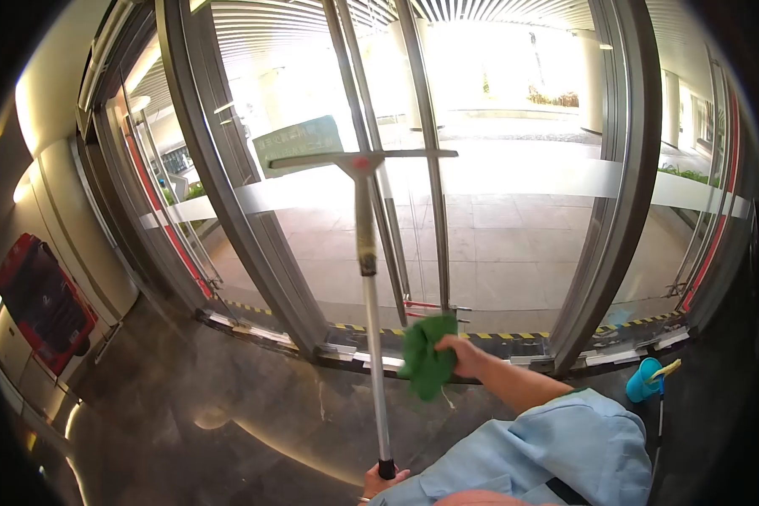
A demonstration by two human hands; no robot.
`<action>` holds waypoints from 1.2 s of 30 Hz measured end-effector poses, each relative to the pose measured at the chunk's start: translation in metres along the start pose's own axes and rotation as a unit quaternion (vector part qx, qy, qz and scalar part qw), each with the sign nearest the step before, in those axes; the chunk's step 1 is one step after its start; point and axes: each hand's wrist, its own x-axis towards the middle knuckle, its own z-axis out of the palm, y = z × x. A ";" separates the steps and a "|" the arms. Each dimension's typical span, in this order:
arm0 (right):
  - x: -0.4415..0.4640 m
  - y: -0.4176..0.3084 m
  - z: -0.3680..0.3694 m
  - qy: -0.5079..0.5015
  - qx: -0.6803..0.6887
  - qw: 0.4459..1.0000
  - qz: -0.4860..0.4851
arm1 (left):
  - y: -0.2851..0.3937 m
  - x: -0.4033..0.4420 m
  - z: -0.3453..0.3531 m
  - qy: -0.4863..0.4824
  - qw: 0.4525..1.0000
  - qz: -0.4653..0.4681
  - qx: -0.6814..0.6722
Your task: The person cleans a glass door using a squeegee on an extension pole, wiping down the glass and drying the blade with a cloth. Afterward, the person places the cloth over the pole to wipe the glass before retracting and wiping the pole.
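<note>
A window squeegee (374,337) on a long silver pole stands upright before the glass doors, its wide blade at the top. My left hand (382,483) is closed around the black grip at the pole's lower end. My right hand (460,352) is closed on a bunched green cloth (427,361), held just to the right of the pole. Part of the cloth hangs below the fingers. From this angle I cannot tell whether the blade touches the glass.
Metal-framed glass doors (514,228) stand ahead, with a yellow-and-black striped strip (641,325) along their base. A blue bucket (642,381) is on the dark floor (185,405) at right, a pole with a yellowish head beside it. A red and black object (46,304) is at left.
</note>
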 end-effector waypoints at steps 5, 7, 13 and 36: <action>0.014 -0.009 0.073 -0.062 -0.068 0.994 -0.053 | -0.008 0.009 -0.005 -0.062 0.998 0.024 0.014; 0.013 0.007 0.078 -0.032 -0.071 0.993 -0.086 | -0.004 0.021 -0.026 -0.096 0.994 0.057 0.010; -0.010 0.063 0.079 -0.077 -0.257 0.955 -0.126 | 0.169 0.063 -0.107 0.013 0.954 0.233 -0.187; 0.024 -0.108 0.200 0.001 -0.741 0.664 -0.099 | 0.260 0.083 0.021 0.188 0.965 0.183 -0.030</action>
